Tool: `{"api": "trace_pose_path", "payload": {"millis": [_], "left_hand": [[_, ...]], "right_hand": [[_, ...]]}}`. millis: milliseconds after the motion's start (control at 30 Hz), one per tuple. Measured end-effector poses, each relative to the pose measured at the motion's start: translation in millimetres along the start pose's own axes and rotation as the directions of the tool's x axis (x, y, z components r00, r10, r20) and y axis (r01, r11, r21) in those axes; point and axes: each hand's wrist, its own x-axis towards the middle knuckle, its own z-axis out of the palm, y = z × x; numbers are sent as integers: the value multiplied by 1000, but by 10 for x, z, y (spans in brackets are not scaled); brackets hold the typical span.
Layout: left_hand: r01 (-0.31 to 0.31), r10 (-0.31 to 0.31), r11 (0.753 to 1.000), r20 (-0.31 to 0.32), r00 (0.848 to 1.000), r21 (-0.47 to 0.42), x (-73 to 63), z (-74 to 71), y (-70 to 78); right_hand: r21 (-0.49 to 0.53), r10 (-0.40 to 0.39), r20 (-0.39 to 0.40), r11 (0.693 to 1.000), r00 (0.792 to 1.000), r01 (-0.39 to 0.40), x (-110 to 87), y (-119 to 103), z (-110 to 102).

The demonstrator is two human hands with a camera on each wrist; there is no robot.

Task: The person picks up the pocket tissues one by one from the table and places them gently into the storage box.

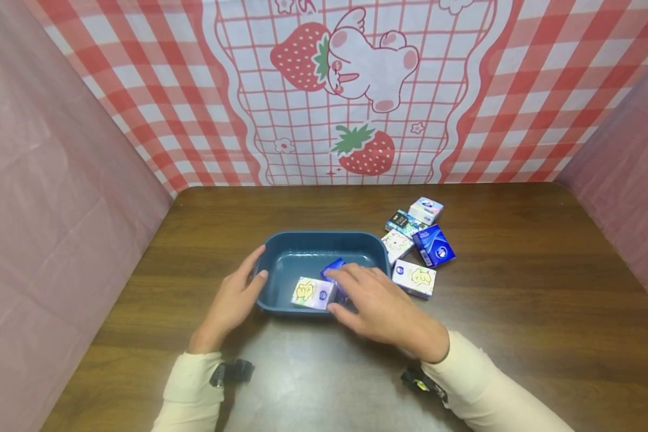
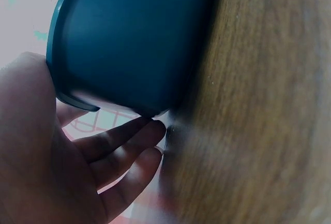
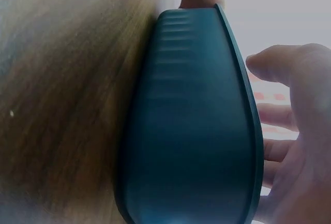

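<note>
A dark blue plastic basin (image 1: pixel 324 237) sits on the table in front of me. My left hand (image 1: pixel 232 300) holds its left end, thumb over the rim and fingers along the outer wall, as the left wrist view (image 2: pixel 124 151) shows. Inside, a white pocket tissue pack (image 1: pixel 309 293) with a yellow cartoon lies near the front wall. A blue tissue pack (image 1: pixel 332 266) lies beside it, partly hidden under my right hand (image 1: pixel 375 300). The right fingers reach over the front rim with the thumb apart; the right wrist view shows the thumb (image 3: pixel 274 63) above the rim.
Right of the basin lie several tissue packs: a white one with a yellow cartoon (image 1: pixel 413 279), a blue one (image 1: pixel 434 246), a white one (image 1: pixel 396 245), a dark patterned one (image 1: pixel 405 222) and a pale one (image 1: pixel 425 210). A checked cloth (image 1: pixel 183 90) hangs behind the table.
</note>
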Motion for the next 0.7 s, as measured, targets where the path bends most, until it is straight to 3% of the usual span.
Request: {"api": "trace_pose_path", "payload": {"millis": [267,500,700], "left_hand": [[-1,1,1000,1,1000,4,-6,1,-3],[-1,1,1000,0,1000,-7,-10,-1,7],[-8,8,1000,-7,1000,-5,-4,7,-15]], "right_hand": [[-8,28,-6,1000,1000,-28,-12,39,-79],[-19,34,-84,999,996,-36,-81,146,-195],[-30,71,-97,997,993,-74,-162,244,-266]]}}
